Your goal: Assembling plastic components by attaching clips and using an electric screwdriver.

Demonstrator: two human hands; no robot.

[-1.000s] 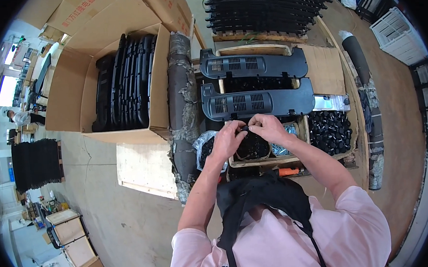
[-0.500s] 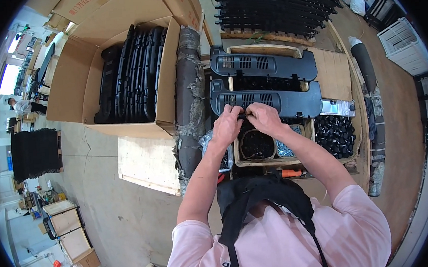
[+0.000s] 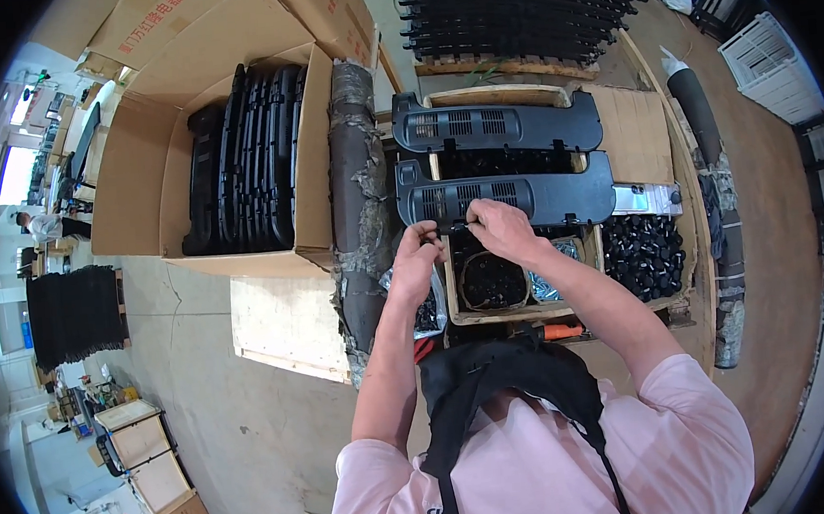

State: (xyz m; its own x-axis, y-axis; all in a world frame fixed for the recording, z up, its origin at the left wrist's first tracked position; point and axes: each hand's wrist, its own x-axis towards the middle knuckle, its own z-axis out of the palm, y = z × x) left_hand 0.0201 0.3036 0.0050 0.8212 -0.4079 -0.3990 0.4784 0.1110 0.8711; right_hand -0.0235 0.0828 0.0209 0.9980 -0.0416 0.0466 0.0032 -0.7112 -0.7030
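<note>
Two dark grey plastic panels with vent slots lie across a wooden crate, a nearer panel point(image 3: 565, 191) and a farther panel point(image 3: 551, 129). My right hand point(image 3: 506, 230) is at the nearer panel's front edge, its thumb and index finger pinched on a small black clip point(image 3: 459, 225) there. Just left of it, my left hand point(image 3: 418, 257) has its fingers curled near the panel's left front corner. Something small and dark seems to be between those fingers, too hidden to name. More small clips sit along both panels' edges.
In the wooden crate point(image 3: 521, 314) are small black parts, silver screws point(image 3: 545, 284) and shiny black knob-like pieces point(image 3: 643, 255). An orange-handled tool point(image 3: 560, 331) lies at its front. Left stand a wrapped roll point(image 3: 357, 184) and a cardboard box point(image 3: 130, 181) of black panels. A person point(image 3: 47, 227) is far left.
My left hand has drawn away from the right hand, left and slightly nearer me. The right hand stays at the panel's front edge. The whole view has shifted slightly.
</note>
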